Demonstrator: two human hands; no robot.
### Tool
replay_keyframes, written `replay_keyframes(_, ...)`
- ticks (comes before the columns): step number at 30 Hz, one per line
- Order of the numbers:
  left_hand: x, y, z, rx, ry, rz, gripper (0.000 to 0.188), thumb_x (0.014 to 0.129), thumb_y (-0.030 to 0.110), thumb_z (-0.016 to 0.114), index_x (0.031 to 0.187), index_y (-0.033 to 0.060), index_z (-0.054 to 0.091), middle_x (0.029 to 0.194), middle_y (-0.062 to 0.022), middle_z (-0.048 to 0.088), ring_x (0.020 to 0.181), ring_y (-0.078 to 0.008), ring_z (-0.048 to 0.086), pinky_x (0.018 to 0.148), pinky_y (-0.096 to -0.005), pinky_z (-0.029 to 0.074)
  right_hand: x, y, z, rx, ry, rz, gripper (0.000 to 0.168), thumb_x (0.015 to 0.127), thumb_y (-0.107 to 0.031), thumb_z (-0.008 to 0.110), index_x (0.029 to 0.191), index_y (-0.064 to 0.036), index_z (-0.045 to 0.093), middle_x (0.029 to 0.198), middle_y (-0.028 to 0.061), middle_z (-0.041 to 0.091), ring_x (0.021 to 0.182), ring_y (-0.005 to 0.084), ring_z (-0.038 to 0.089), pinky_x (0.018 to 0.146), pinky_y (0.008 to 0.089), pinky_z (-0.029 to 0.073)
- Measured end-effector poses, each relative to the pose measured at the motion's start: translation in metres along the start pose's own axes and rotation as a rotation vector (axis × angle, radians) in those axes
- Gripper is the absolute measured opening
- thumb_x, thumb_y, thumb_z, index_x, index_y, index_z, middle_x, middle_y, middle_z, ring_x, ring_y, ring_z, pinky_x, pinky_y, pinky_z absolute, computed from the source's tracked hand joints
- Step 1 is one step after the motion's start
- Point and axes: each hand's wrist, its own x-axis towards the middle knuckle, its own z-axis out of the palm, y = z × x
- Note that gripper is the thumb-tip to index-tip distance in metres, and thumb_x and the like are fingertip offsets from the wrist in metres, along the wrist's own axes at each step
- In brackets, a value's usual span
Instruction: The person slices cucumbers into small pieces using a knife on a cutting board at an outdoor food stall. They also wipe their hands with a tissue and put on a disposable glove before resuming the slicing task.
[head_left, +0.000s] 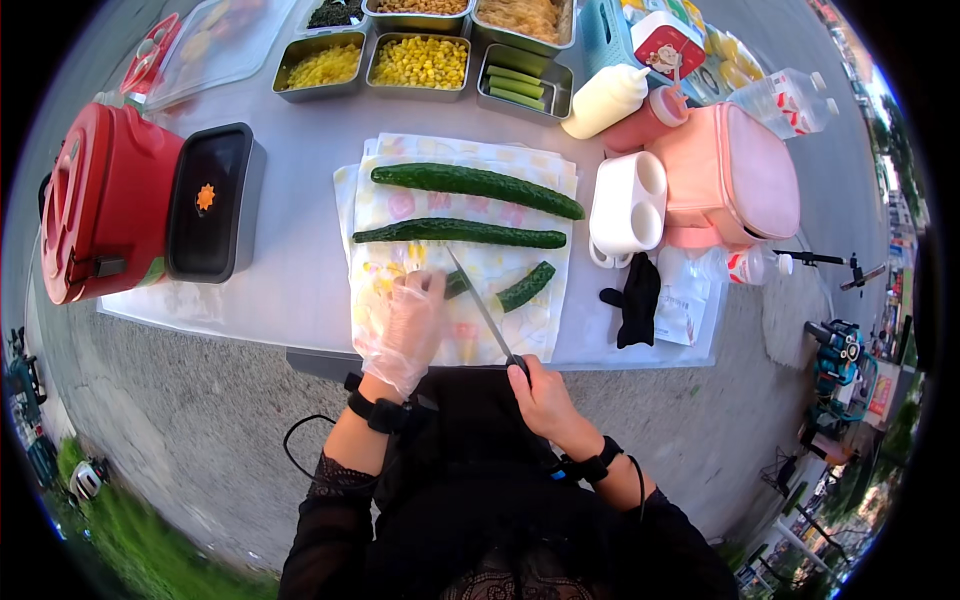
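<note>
My left hand (412, 319), in a clear plastic glove, grips a cucumber piece (455, 284) and presses it on the stacked printed paper sheets (465, 352). My right hand (541, 394), bare, is closed around the black handle of a kitchen knife (484, 311). Its blade slants up and to the left, meeting or passing just over the right end of that piece. A second cut cucumber piece (526, 286) lies to the right of the blade. Beyond the hands two long whole cucumbers, the far one (480, 187) and the near one (461, 232), lie side by side across the paper.
At the back are metal tins of corn (420, 64), shredded yellow food (322, 66) and cucumber sticks (515, 86). A red lidded container (112, 202) and a black-lidded box (214, 202) stand left. Right are squeeze bottles (607, 101), a white holder (626, 202), a pink bag (720, 172) and a black glove (637, 304).
</note>
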Motion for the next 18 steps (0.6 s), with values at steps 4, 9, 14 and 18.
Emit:
replay_keyframes(4,0.001,-0.001,0.002,-0.040,-0.019,0.003,0.044,0.074,-0.003,0.058,0.119,-0.0004,0.056,0.106,-0.0169,0.052,0.097,-0.0343,0.049,0.086,-0.0404,0.043,0.008,0.005,0.004,-0.021,-0.004,-0.001,0.029,0.096,-0.027,0.045,0.094,0.001,0.052,0.070,0.0269,0.059,0.069,0.0469,0.057,0.061,0.0510,0.043)
replay_keyframes(9,-0.003,-0.005,0.007,-0.043,-0.003,0.038,0.046,0.074,-0.005,0.058,0.120,-0.0006,0.055,0.107,-0.0168,0.051,0.098,-0.0344,0.048,0.087,-0.0405,0.043,0.019,0.013,0.012,-0.076,-0.004,0.037,0.032,0.096,-0.030,0.045,0.094,0.001,0.052,0.071,0.0269,0.059,0.070,0.0470,0.057,0.061,0.0514,0.044)
replay_keyframes(14,-0.006,0.001,-0.010,-0.129,-0.009,0.069,0.049,0.072,-0.007,0.059,0.120,-0.0004,0.054,0.109,-0.0172,0.051,0.102,-0.0350,0.049,0.090,-0.0410,0.042,0.014,0.020,0.015,-0.068,0.058,0.030,0.030,0.094,-0.031,0.048,0.097,-0.002,0.054,0.074,0.0247,0.061,0.072,0.0453,0.058,0.064,0.0507,0.046)
replay_keyframes(18,0.007,-0.006,-0.015,-0.001,0.039,0.077,0.049,0.074,0.018,0.069,0.117,-0.0001,0.054,0.110,-0.0155,0.053,0.103,-0.0335,0.050,0.089,-0.0422,0.042,-0.001,0.008,0.007,-0.085,0.150,0.000,0.028,0.093,-0.031,0.050,0.098,-0.004,0.055,0.079,0.0227,0.062,0.073,0.0436,0.059,0.064,0.0492,0.046)
